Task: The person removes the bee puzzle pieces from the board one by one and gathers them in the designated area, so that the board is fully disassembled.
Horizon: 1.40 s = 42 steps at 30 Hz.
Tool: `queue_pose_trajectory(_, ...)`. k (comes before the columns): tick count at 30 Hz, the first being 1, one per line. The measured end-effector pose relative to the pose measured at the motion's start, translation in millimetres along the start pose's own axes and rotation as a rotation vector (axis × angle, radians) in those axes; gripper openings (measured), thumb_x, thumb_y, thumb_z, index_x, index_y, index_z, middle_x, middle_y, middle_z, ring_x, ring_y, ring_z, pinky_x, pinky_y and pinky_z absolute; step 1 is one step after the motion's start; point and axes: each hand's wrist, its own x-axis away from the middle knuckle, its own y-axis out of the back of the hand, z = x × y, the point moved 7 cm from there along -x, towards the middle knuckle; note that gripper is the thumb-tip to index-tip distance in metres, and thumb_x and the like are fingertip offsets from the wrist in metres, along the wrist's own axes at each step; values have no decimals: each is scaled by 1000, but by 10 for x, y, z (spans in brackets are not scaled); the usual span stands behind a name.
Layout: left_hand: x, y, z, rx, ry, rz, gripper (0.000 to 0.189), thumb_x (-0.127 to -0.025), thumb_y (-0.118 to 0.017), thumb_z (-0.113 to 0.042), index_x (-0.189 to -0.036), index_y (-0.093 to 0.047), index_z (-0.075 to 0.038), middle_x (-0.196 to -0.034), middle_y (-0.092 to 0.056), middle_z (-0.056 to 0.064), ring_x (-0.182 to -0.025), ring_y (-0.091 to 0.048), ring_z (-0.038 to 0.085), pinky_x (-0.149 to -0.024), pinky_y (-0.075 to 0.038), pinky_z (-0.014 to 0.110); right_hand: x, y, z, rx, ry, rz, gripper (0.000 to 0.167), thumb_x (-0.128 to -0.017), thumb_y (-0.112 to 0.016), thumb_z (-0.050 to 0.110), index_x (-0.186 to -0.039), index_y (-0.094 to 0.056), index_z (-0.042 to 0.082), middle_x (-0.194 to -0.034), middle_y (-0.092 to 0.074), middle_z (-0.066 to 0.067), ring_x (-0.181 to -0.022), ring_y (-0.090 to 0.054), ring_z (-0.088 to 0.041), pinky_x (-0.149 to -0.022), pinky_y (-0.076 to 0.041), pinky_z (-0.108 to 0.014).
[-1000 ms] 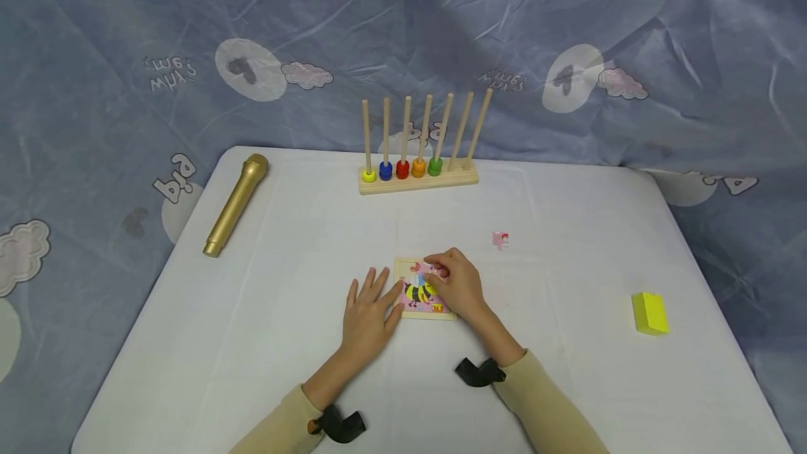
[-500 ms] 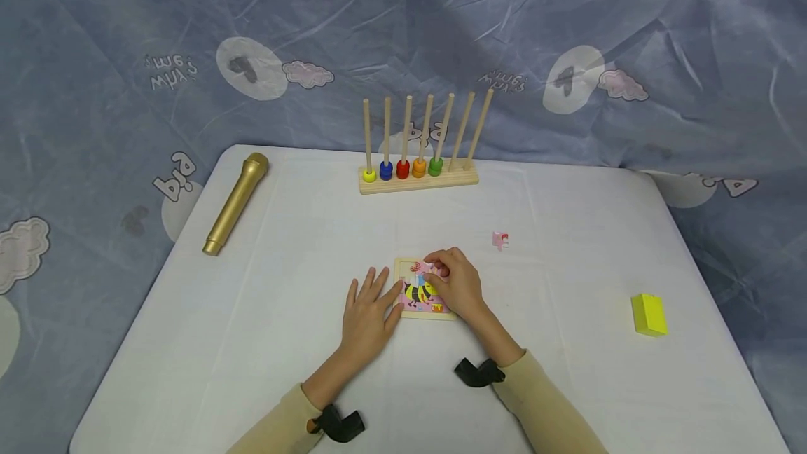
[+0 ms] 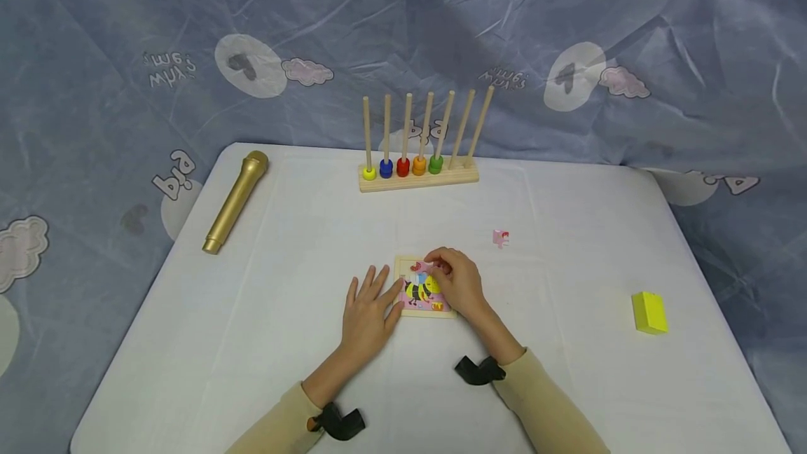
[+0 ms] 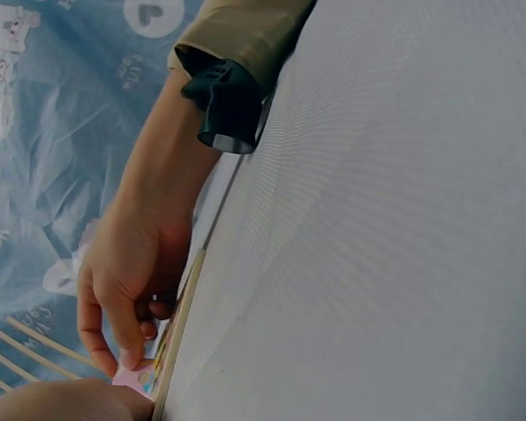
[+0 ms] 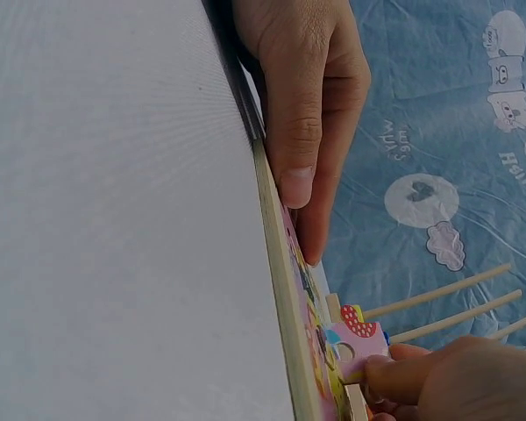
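A small bee jigsaw puzzle in a pale wooden frame (image 3: pixel 429 314) lies on the table between both hands. My right hand (image 3: pixel 462 284) pinches a pink puzzle piece (image 5: pixel 366 340) with a red, white-dotted patch between thumb and fingers. In the right wrist view this piece stands tilted above the picture, over the far part of the frame. My left hand (image 3: pixel 366 315) lies with fingers spread, its thumb and index fingertips at the frame's left edge. Another pink puzzle piece (image 3: pixel 501 238) lies loose on the tablecloth, beyond the right hand.
A wooden peg stand (image 3: pixel 419 183) with coloured beads is at the table's back edge. To the left lies a gold microphone (image 3: pixel 236 203); to the right, a yellow block (image 3: pixel 649 312). A patterned blue cloth (image 3: pixel 403 33) hangs behind the white table (image 3: pixel 302 230).
My right thumb has shifted slightly up and away from the bee picture, and the pinched piece has moved a little with it. The left hand stays in place.
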Motion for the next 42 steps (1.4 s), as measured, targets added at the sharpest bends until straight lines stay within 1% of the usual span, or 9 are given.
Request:
queue_pose_trajectory(5, -13, 5, 4, -5, -7, -9, 38, -92, -66, -29, -129, -66, -18, -147, -50, 12, -142, -38, 37, -113, -25, 62, -19, 24, 2, -43, -14, -7, 8, -87, -70, 4, -93, -71, 9, -76, -59, -4, -71, -48, -16, -65, -39, -25)
queue_pose_trajectory(10, -19, 11, 10, -15, -10, -7, 38, -92, -66, -30, -129, -66, -19, -147, -50, 12, -141, -39, 37, -112, -26, 62, -24, 13, 6, -50, 1, 4, 9, -87, -70, 3, -93, -71, 8, -77, -61, -5, -72, -50, -16, -66, -41, -25)
queue_pose_trajectory(17, -16, 10, 14, -26, -6, 4, 39, -93, -65, -31, -129, -66, -19, -147, -49, 12, -142, -38, 36, -113, -25, 62, -7, 7, 20, -79, 28, -8, 12, -86, -69, -1, -93, -70, 8, -81, -63, -5, -72, -52, -15, -65, -44, -24)
queue_pose_trajectory(23, -13, 16, -4, -12, -2, -2, 38, -92, -66, -30, -128, -66, -18, -147, -50, 12, -142, -38, 36, -113, -25, 62, 0, 65, 39, -137, 23, -23, 13, -87, -67, -2, -96, -70, 7, -84, -64, -6, -75, -54, -16, -65, -44, -22)
queue_pose_trajectory(27, -11, 4, -16, 4, 2, 5, 39, -92, -66, -30, -129, -66, -18, -147, -49, 12, -142, -37, 36, -114, -24, 61, -19, 217, 13, -194, -26, -55, 12, -90, -66, 2, -99, -70, 7, -88, -66, -7, -80, -56, -17, -67, -45, -20)
queue_pose_trajectory(31, -7, -14, -16, 13, 5, 8, 39, -93, -65, -30, -130, -65, -18, -148, -49, 12, -143, -36, 35, -115, -22, 61, -65, 470, -122, -211, -106, -108, 11, -91, -67, 6, -101, -71, 6, -90, -68, -9, -80, -56, -14, -65, -44, -17)
queue_pose_trajectory(35, -1, -17, -9, 7, 3, -4, 39, -92, -66, -30, -130, -65, -18, -148, -49, 13, -143, -37, 36, -114, -23, 61, -99, 787, -373, -188, -201, -169, 12, -90, -67, 5, -101, -72, 4, -87, -68, -12, -75, -56, -7, -60, -44, -15)
queue_pose_trajectory(37, 2, -14, -5, 4, 1, -9, 40, -92, -66, -30, -130, -65, -18, -147, -49, 13, -143, -37, 36, -114, -23, 61, -99, 944, -521, -159, -251, -188, 13, -90, -66, 5, -102, -72, 4, -86, -67, -12, -74, -55, -5, -58, -43, -14)
queue_pose_trajectory(42, 6, -6, 7, 6, 1, -10, 40, -92, -66, -30, -130, -65, -18, -147, -49, 12, -143, -37, 36, -114, -23, 61, -77, 1256, -879, -76, -371, -196, 17, -92, -65, 10, -106, -72, 4, -85, -65, -1, -74, -54, -1, -59, -43, -13)
